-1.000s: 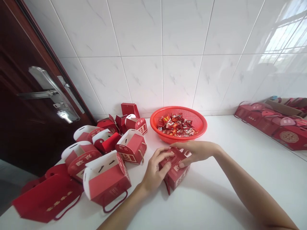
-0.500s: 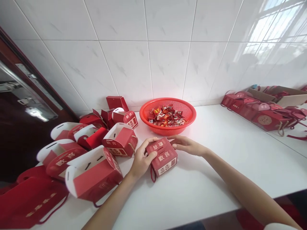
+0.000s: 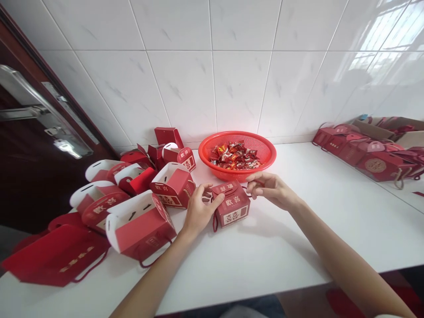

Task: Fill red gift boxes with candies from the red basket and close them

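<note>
A small red box (image 3: 233, 204) with its top folded closed sits on the white table. My left hand (image 3: 201, 207) grips its left side, the thumb lying on the top. A dark red cord hangs at the box's left corner. My right hand (image 3: 272, 190) is at the right side of the box, its fingertips pinched near a bit of cord that shows there. Just behind stands a red perforated basket (image 3: 270, 153) holding many wrapped candies (image 3: 234, 155).
Several red boxes with open tops (image 3: 137, 229) crowd the left side of the table (image 3: 265, 269). More red boxes (image 3: 374, 164) stand at the right, beside a brown carton (image 3: 410, 139). A tiled wall (image 3: 245, 88) rises behind; a dark door (image 3: 20, 176) is at the left.
The box has turned slightly, its front now facing me more. My right hand has lifted off the box's top edge, moved right and closed its fingertips. The camera view has shifted a little.
</note>
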The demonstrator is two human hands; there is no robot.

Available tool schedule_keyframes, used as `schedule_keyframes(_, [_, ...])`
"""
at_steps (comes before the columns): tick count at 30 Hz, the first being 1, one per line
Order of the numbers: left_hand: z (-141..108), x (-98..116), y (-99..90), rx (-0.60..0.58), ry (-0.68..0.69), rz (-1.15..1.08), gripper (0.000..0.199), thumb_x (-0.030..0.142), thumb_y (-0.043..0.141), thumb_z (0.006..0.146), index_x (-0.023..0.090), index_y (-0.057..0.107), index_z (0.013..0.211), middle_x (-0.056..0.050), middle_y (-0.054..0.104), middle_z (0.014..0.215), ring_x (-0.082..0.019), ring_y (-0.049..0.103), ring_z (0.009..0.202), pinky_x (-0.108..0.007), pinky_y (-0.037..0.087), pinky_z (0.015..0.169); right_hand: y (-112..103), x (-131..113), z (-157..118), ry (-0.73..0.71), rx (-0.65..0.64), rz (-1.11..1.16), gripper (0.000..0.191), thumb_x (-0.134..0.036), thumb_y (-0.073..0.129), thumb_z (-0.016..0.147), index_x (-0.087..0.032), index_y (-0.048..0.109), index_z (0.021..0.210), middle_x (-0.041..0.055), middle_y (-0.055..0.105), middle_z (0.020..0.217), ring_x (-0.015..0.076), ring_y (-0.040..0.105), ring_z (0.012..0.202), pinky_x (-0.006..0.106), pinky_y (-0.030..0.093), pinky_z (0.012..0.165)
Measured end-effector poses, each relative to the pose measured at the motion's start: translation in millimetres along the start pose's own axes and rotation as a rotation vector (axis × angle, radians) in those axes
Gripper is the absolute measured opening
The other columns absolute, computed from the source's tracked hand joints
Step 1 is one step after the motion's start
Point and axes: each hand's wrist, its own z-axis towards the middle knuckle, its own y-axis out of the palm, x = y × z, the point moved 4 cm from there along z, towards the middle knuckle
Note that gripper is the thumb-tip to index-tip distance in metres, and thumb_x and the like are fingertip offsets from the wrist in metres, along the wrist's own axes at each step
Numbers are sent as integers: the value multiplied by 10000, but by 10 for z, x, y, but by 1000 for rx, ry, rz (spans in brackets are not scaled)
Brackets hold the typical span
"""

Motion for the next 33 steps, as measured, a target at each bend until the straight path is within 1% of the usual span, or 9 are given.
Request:
schedule_keyframes(4, [1,-18,4,-17,-59,44,495,595,729,757,211,630,1053,-33,667,942,-201,641,760,-351,522,741,213,-40,41,5,-42,-115,332,-335,828,795,-192,709,1070,71,741,1069,104,579,655,264,502,592])
schedule_keyframes(8, [5,-38,51,-130,-148,-116,511,610,737,757,207,638,1055,-39,671,1022,-170,652,720,-303,497,662,370,-78,78,-4,-60,-396,301,-300,769,834,-175,727,1105,80,748,1106,169,659,836,292,532,706])
schedule_keyframes(13, [28,8,16,-195,-260,-281,476,564,710,733,169,662,994,22,600,672,-141,549,561,-251,376,523,431,-118,89,-2,-93,-567,350,-242,720,824,-195,722,1170,78,748,1176,215,684,944,324,543,770])
schedule_keyframes(17, [25,154,-74,-237,-251,-369,449,429,694,700,153,662,1052,46,573,564,-139,525,553,-251,376,558,457,-147,79,15,-109,-600,376,-231,708,814,-179,718,1186,91,739,1211,229,685,981,327,542,775])
schedule_keyframes(21, [16,340,-250,-135,-120,-611,479,330,749,667,169,631,1102,21,661,645,-144,573,639,-268,437,656,499,-232,48,-16,-69,-621,264,-273,674,855,-189,729,1100,77,746,1181,165,636,800,284,490,660])
schedule_keyframes(24, [-23,436,-333,-124,-4,-688,398,284,738,697,177,656,1071,-40,745,762,-187,647,736,-305,479,714,517,-327,23,-30,10,-646,243,-313,662,873,-177,733,1062,44,743,930,121,525,632,273,440,594])
schedule_keyframes(27, [-89,477,-320,-169,101,-619,255,235,688,766,187,690,1017,-58,779,823,-228,703,846,-344,515,810,566,-415,12,-61,53,-628,228,-308,668,876,-155,737,1029,16,678,761,121,499,608,280,448,611])
schedule_keyframes(30, [-157,492,-254,-189,247,-464,104,197,634,869,199,704,946,-59,787,869,-229,719,898,-349,531,855,673,-453,23,-100,24,-600,205,-303,701,863,-168,740,1012,34,710,841,132,551,659,274,457,627])
schedule_keyframes(33, [-210,489,-204,-139,430,-332,81,200,640,931,209,716,958,-62,776,959,-211,709,935,-330,544,870,779,-437,50,-99,3,-567,192,-325,758,832,-176,724,948,30,707,857,137,583,687,264,451,622])
